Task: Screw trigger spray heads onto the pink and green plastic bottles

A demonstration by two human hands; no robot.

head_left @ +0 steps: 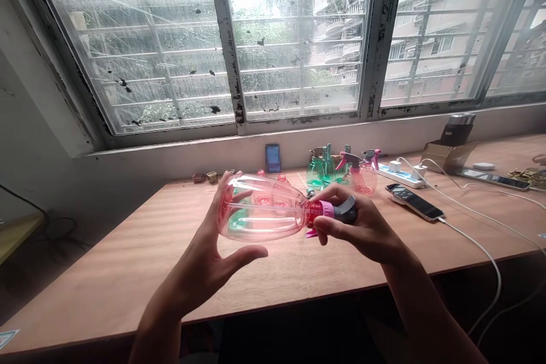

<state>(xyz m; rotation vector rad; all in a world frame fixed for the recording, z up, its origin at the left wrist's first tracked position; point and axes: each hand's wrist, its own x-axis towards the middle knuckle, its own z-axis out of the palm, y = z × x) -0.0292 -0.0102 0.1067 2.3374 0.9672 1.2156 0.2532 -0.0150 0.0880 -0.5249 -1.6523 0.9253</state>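
Head cam: we hold pink spray btl on its side above table, long axis about level, base pointing left, sprayer head right. R hand clenched round neck & head, hiding most of trigger. L hand open, fingers spread against base, thumb out just below btl, not grasping. Behind, partly hidden by btl: green spray btls, second pink btl; phone nearby on table, right.
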